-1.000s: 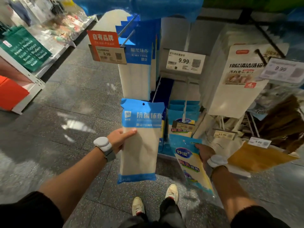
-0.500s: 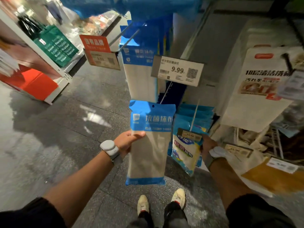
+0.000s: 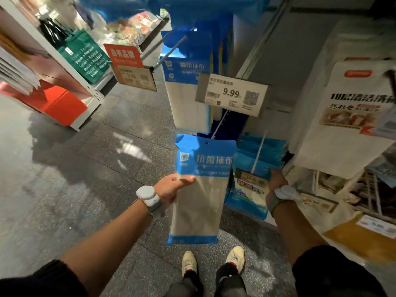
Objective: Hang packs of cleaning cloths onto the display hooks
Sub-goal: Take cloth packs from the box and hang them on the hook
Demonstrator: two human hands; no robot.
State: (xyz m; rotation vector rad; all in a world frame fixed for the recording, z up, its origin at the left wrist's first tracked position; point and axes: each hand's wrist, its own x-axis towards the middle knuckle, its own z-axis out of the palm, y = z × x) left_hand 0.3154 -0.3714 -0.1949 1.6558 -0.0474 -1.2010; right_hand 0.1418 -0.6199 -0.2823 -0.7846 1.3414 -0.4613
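We stand on a grey stone floor (image 3: 90,168) facing a display rack (image 3: 267,67) hung with cloth packs. The biggest stock is the thick row of white packs (image 3: 342,116) on the right. To the left of those, a high hook carries a row of blue-and-white packs (image 3: 186,86).

Low on the rack, a white hook rod (image 3: 258,153) holds a stack of blue packs (image 3: 250,196) behind a small price label (image 3: 251,179). Our right hand (image 3: 276,183) is at the right edge of the front pack. Its fingers are hidden behind the pack, so we cannot tell whether it grips or only touches.

The task's thing is the blue-topped pack (image 3: 199,202) in our left hand (image 3: 171,187). The thumb lies across its front and the fingers are behind it, so that hand is clamped on the pack at mid-height. The pack hangs upright with its long axis vertical and its blue header uppermost.

The next move turns on the hook rod (image 3: 220,124) under the 9.99 price tag (image 3: 231,94), which looks bare along the part we can see. It lies above the pack and slightly to its right. The left hand is the nearer one. We judge the pack must be raised in front of the tag end so that its hang hole (image 3: 206,143) can be threaded on.
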